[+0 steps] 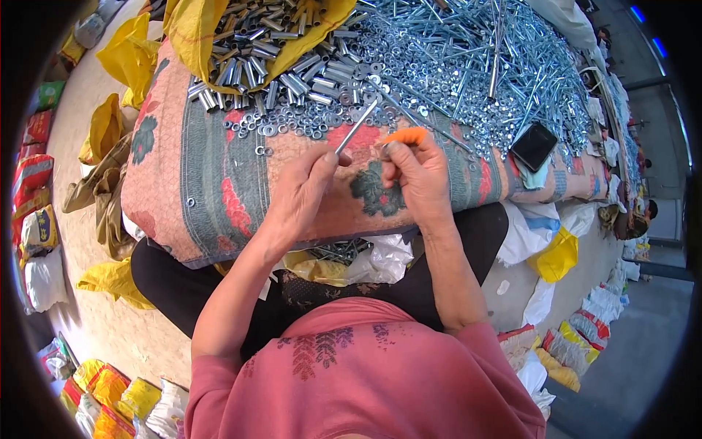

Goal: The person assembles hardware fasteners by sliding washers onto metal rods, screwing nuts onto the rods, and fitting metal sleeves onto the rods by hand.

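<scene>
My left hand (306, 183) is closed round the lower end of a thin metal rod (358, 128), which tilts up and to the right. A short way to its right, my right hand (418, 172) is pinched, thumb against a forefinger that wears an orange finger cover (406, 136). A tiny piece may sit at those fingertips, too small to name. Both hands hover above the near part of a patterned quilted cloth (274, 164). Just beyond them lie loose metal washers (303, 124) and a heap of long bolts (468, 55).
Short metal sleeves (292, 84) spill from a yellow sack (191, 33) at the far left. A dark phone (534, 145) lies right of the bolts. Under the cloth's front edge, a bag of metal pieces (340, 251) sits by my lap. Filled sacks (139, 399) line the floor.
</scene>
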### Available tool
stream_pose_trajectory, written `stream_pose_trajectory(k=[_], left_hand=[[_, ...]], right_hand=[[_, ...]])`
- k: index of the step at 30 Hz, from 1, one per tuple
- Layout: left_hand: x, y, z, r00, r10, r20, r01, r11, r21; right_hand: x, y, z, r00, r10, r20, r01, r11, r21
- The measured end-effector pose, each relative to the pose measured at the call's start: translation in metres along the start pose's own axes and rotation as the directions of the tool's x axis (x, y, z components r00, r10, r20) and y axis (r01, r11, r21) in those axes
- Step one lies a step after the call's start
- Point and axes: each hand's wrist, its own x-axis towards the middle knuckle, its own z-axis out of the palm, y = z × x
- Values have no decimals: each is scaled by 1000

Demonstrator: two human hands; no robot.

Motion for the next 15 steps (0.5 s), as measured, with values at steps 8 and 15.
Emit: stream_pose_trajectory(k=[8, 15], left_hand=[[-16, -16, 5, 900, 435, 34, -382, 746, 546], [-18, -15, 0, 920, 383, 84, -356, 727, 587]], right_hand=[[-9, -7, 1, 987, -143, -70, 132, 981, -140], [-10, -10, 1, 981, -184, -62, 150, 920, -361]])
